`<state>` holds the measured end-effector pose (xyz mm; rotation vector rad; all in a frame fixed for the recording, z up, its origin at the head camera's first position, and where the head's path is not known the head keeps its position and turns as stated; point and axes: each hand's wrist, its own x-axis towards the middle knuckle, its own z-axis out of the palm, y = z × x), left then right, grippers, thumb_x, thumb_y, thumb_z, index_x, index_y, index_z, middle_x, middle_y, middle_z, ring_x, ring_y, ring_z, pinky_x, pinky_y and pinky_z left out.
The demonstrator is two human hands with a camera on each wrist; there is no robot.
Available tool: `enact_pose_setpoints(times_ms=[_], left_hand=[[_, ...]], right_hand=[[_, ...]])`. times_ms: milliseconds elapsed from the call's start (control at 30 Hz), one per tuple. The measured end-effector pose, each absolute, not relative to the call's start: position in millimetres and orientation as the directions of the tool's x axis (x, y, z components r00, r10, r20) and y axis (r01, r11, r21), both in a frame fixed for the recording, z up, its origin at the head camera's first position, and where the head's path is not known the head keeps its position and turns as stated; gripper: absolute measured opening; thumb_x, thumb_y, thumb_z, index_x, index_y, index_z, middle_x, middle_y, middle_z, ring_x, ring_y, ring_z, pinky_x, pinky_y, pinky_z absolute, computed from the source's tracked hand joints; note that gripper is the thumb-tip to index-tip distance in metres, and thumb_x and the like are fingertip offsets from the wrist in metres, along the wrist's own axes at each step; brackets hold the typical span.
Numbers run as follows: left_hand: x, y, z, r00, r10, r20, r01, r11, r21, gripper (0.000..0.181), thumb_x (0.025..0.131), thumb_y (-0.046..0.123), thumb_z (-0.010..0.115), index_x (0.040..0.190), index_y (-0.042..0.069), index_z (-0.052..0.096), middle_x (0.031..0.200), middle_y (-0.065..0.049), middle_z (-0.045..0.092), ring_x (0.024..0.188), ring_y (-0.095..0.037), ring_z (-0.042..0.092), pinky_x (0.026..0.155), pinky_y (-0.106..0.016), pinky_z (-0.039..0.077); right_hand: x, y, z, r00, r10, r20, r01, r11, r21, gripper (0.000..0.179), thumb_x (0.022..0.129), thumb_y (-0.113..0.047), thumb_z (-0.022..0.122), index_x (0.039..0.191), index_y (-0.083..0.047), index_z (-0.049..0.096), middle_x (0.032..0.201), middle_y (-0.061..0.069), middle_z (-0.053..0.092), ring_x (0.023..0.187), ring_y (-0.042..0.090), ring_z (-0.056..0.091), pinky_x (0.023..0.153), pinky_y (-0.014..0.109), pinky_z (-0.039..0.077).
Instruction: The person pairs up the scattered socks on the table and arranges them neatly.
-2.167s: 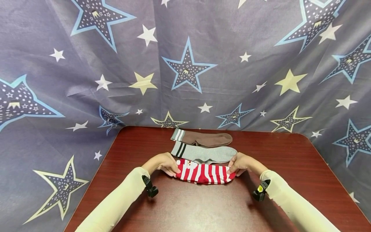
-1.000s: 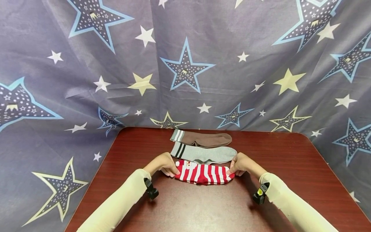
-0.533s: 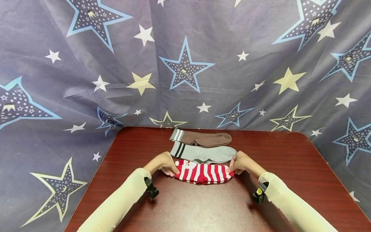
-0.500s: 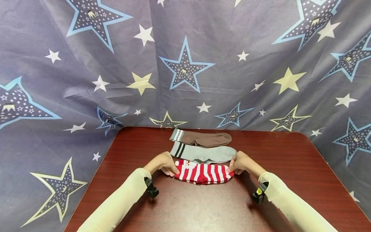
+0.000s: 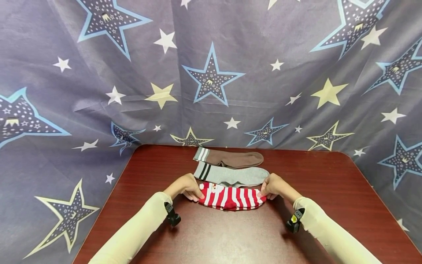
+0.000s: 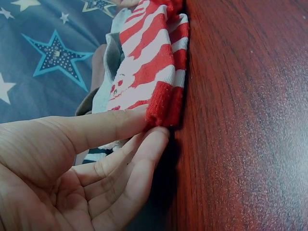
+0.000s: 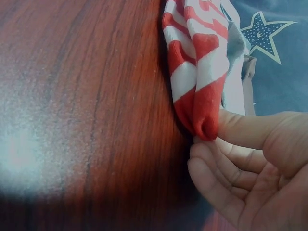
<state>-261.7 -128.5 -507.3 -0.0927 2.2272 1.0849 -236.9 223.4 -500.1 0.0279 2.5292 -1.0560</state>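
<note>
A red-and-white striped sock (image 5: 230,197) with a small Santa face near its cuff lies crosswise at the front of a row of socks. My left hand (image 5: 188,187) pinches its red cuff between thumb and fingers. At the toe end, my right hand (image 5: 276,186) pinches the red tip in the same manner. The left wrist view shows the cuff (image 6: 163,103) between thumb and fingertips; the right wrist view shows the folded toe (image 7: 207,120) at the fingertips. Just behind lies a light grey sock (image 5: 234,175) with two black bands, its toe close to my right hand.
Farther back is a brown sock (image 5: 235,157) with a grey, white-striped cuff. All the socks are on a dark red wooden table (image 5: 316,183). A grey-blue cloth with stars (image 5: 211,77) hangs behind and around the table.
Almost nothing differs. The whole view shifts slightly, while both hands stay at the two ends of the striped sock.
</note>
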Motion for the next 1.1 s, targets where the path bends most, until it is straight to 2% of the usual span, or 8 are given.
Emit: enact_pose_setpoints(times_ms=[633, 933, 1100], left_hand=[[-264, -126, -506, -0.786, 0.217, -0.578, -0.306, 0.676, 0.670, 0.021, 0.076, 0.003, 0.088, 0.070, 0.004, 0.067, 0.056, -0.005, 0.066, 0.049, -0.009, 0.064, 0.047, -0.020, 0.054], [-268, -128, -501, -0.787, 0.225, -0.574, -0.288, 0.689, 0.665, 0.019, 0.077, 0.008, 0.088, 0.071, 0.004, 0.070, 0.059, -0.003, 0.067, 0.051, -0.008, 0.063, 0.050, -0.020, 0.055], [-272, -131, -492, -0.793, 0.230, -0.564, -0.271, 0.696, 0.665, 0.018, 0.081, 0.012, 0.085, 0.075, 0.003, 0.071, 0.065, -0.006, 0.071, 0.053, -0.009, 0.064, 0.054, -0.022, 0.056]], right_hand=[[-243, 229, -501, -0.895, -0.180, -0.407, 0.184, 0.682, -0.707, 0.015, 0.079, -0.001, 0.083, 0.076, 0.004, 0.069, 0.061, 0.001, 0.062, 0.056, 0.016, 0.062, 0.058, 0.035, 0.062], [-248, 235, -496, -0.880, -0.224, -0.418, 0.180, 0.657, -0.732, 0.013, 0.084, -0.005, 0.080, 0.085, 0.005, 0.072, 0.066, -0.001, 0.067, 0.062, 0.017, 0.067, 0.064, 0.038, 0.062], [-252, 239, -489, -0.885, -0.246, -0.396, 0.171, 0.621, -0.765, 0.015, 0.088, -0.007, 0.074, 0.092, 0.007, 0.072, 0.073, 0.007, 0.072, 0.068, 0.021, 0.070, 0.066, 0.039, 0.062]])
